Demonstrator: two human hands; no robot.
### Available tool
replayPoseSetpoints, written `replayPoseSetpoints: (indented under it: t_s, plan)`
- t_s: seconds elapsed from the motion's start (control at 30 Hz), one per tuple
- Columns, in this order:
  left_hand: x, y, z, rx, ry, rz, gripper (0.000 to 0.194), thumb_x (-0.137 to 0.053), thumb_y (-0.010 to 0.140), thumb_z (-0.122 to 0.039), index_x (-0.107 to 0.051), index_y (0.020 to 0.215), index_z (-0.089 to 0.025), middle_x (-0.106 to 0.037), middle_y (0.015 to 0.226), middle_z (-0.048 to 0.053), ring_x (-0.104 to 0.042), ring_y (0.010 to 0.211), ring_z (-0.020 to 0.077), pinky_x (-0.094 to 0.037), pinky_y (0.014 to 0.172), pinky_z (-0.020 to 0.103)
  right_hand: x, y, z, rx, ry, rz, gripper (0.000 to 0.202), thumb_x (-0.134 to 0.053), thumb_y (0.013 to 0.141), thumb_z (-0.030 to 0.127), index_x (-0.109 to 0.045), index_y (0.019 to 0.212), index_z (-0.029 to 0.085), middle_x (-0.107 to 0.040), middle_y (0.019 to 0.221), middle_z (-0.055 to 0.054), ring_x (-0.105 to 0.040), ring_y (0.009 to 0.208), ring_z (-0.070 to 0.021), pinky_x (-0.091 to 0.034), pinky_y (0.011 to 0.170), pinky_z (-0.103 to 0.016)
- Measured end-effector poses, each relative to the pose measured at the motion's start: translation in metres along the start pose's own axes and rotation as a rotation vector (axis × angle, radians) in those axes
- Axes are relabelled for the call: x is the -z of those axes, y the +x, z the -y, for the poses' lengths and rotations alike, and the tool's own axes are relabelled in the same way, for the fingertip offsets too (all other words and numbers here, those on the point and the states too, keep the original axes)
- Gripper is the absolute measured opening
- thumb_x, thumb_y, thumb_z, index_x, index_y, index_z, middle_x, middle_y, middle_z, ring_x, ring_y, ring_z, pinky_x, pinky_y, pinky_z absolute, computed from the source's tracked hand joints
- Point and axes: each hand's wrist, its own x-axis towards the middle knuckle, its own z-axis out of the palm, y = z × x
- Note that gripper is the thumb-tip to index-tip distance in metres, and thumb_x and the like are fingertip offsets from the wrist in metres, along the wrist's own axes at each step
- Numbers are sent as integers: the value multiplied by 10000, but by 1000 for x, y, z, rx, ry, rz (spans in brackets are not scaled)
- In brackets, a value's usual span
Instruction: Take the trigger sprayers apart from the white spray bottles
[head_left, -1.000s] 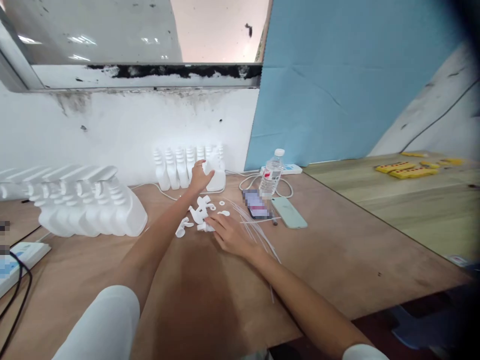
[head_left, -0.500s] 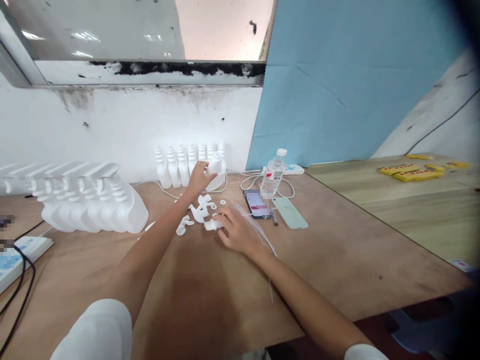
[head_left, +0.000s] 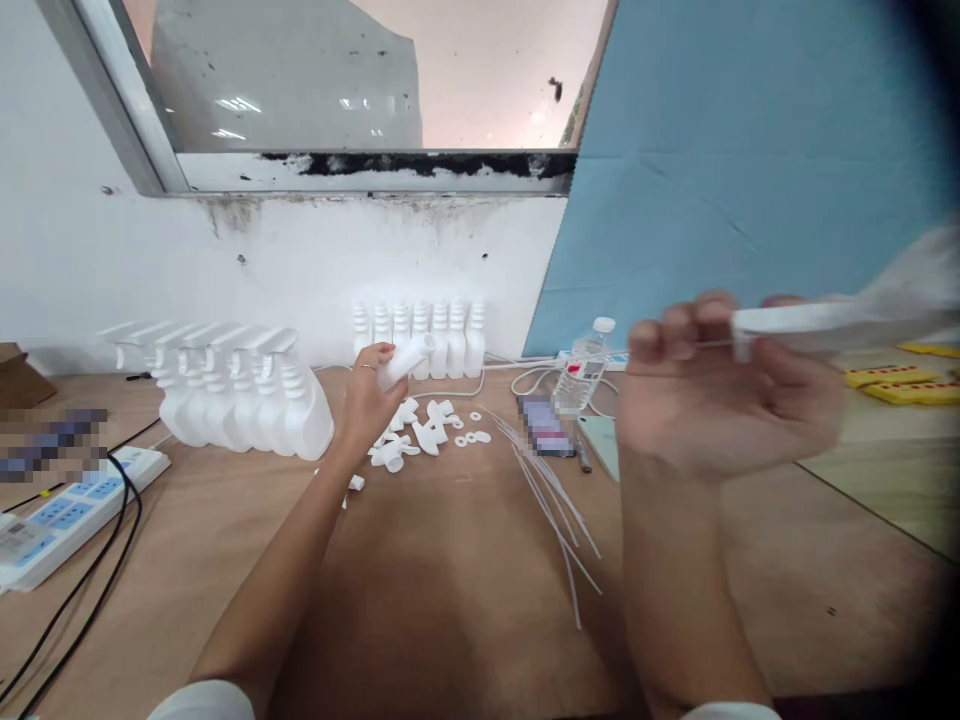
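Note:
My left hand [head_left: 373, 392] is wrapped round a white bottle [head_left: 406, 362], tilted with its neck pointing up and right. Raised close to the camera at the right, my right hand [head_left: 724, 385] grips a white part [head_left: 795, 318], blurred, with its far end smeared by motion. Under and beside my left hand lie loose white plastic pieces [head_left: 429, 436] and several small white rings [head_left: 461, 440]. Thin clear tubes [head_left: 559, 500] spread over the brown table [head_left: 465, 570] to the right of the pieces.
White bottles with spray heads [head_left: 244, 410] stand in a row at left; more bottles [head_left: 457, 345] line the wall. A water bottle [head_left: 581, 375] and phone [head_left: 546, 425] are right of centre. A power strip [head_left: 82, 510] with black cables lies at far left.
My right hand has moved from the loose pieces up and right, towards the camera, now with a white part. My left hand has closed on a bottle and tilted it. The camera view has shifted left.

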Motion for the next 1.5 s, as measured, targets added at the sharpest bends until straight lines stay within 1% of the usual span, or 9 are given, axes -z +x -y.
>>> replayPoseSetpoints:
  t_s: [0.13,0.37,0.67,0.83,1.0,1.17,1.37,1.43,1.5]
  plan:
    - [3,0,-4,-25,67,15,347,-588,740,-118,-501,1063,-210,-571,1181,62,-558,1088,223,-439,932,351,-6,-6,24,5,-134,17,233,-364,811,209,-575,764,296,-540,910,-40,-551,767,-212,-471,555,-350]
    - [5,-6,-15,-112,119,120,375,-577,730,-85,-490,1074,-208,-568,1194,67,-547,1113,232,-432,934,359,3,-5,3,-5,-91,70,167,-396,797,216,-553,779,270,-541,882,-49,-580,760,-221,-490,566,-380]
    - [6,-13,-26,-180,107,206,338,-584,739,-113,-495,1055,-195,-560,1264,79,-533,1156,244,-413,975,411,0,-4,0,-64,-81,72,151,-428,780,170,-552,778,257,-546,812,-33,-533,662,-174,-467,594,-352]
    - [10,-18,-44,-194,60,282,326,-641,716,-221,-500,1010,-212,-587,1255,64,-487,1217,269,-396,995,448,-11,-13,-28,-197,6,185,135,-527,745,187,-626,833,214,-647,826,-14,-598,730,-150,-483,704,-326]
    - [6,-28,-65,-28,-53,294,279,-661,670,-279,-463,859,-222,-651,1105,48,-563,1076,272,-467,859,400,-17,-30,-61,-357,-206,311,113,-689,725,257,-676,831,220,-702,901,-17,-630,984,-211,-478,890,-369]
    - [-11,-41,-66,69,-24,234,420,-633,701,-279,-433,1062,-200,-593,1085,80,-578,954,253,-453,818,404,-12,-47,-94,-560,-297,299,238,-728,735,360,-681,862,165,-706,870,-48,-651,850,-182,-510,790,-326]
    - [-41,-68,-64,20,203,225,637,-585,773,-274,-307,1326,-122,-429,1296,219,-390,1238,386,-360,918,527,-9,-68,-123,-680,-264,208,251,-755,692,348,-599,756,162,-636,673,15,-585,607,-110,-462,589,-230]
    - [-40,-71,-67,52,186,274,682,-622,756,-303,-298,1322,-105,-418,1296,237,-398,1216,402,-367,907,541,-5,-70,-128,-693,-276,211,245,-749,694,339,-585,733,163,-620,655,23,-565,589,-100,-443,574,-218]
    - [-31,-66,-71,87,130,353,615,-640,749,-311,-352,1257,-116,-454,1245,223,-447,1154,382,-394,884,529,0,-69,-130,-693,-272,209,229,-740,697,329,-583,721,164,-606,635,29,-544,555,-94,-424,546,-215]
